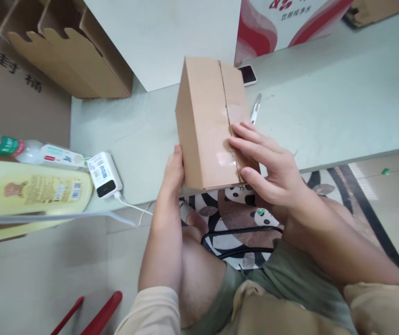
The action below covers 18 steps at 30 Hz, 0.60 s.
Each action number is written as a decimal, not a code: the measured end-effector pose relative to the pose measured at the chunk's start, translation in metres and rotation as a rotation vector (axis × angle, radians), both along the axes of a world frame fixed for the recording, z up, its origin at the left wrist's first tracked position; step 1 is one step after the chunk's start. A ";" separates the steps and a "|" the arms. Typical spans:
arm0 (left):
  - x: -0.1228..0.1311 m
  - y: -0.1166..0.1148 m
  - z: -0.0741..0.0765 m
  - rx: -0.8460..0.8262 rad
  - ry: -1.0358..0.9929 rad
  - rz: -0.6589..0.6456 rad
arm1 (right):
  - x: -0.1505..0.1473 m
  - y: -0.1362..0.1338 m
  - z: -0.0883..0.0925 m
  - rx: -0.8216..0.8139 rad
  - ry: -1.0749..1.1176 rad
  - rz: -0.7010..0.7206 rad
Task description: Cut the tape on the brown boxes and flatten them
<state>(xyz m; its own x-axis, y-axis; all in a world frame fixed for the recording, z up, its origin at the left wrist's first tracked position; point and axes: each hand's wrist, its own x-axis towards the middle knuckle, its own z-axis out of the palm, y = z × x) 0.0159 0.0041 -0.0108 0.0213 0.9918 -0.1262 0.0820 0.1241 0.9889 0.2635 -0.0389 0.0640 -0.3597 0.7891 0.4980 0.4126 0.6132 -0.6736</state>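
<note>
A brown cardboard box (pixel 208 111) is tilted at the table's front edge, its centre seam facing up toward me. Shiny clear tape shows over the near part of the seam. My left hand (pixel 174 171) holds the box by its left side, thumb up along the wall and the other fingers hidden behind it. Fingers apart, my right hand (pixel 272 163) rests on the near right part of the box, fingertips on the seam and tape. Just beyond that hand lies a white utility knife (pixel 256 110). A phone (pixel 249 75) is partly hidden behind the box.
On the left are a white power bank (pixel 106 174) with a cable, a yellow bottle (pixel 56 188) and a clear plastic bottle (pixel 9 146). A divided cardboard holder (pixel 81 65), a large white box (pixel 171 37) and a red-white carton (pixel 286 28) line the table's back.
</note>
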 end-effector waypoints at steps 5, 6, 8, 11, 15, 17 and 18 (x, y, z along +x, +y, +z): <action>0.002 0.001 -0.002 0.075 0.093 -0.011 | 0.000 0.002 -0.012 0.015 0.020 -0.001; 0.002 0.002 -0.001 0.123 0.098 0.030 | 0.001 0.002 -0.015 0.019 0.020 0.001; 0.002 0.002 0.005 0.286 0.088 0.120 | 0.003 0.004 -0.020 0.024 0.016 0.011; 0.004 0.002 0.017 0.642 0.049 0.084 | 0.003 0.007 -0.026 0.026 -0.007 0.036; 0.008 0.002 0.019 0.802 0.017 -0.079 | -0.003 0.008 -0.030 0.060 -0.022 0.076; 0.010 0.002 0.013 0.782 -0.016 -0.045 | -0.007 0.008 -0.031 0.076 -0.030 0.089; 0.011 0.003 0.009 0.777 -0.042 -0.028 | -0.009 0.008 -0.032 0.082 -0.035 0.092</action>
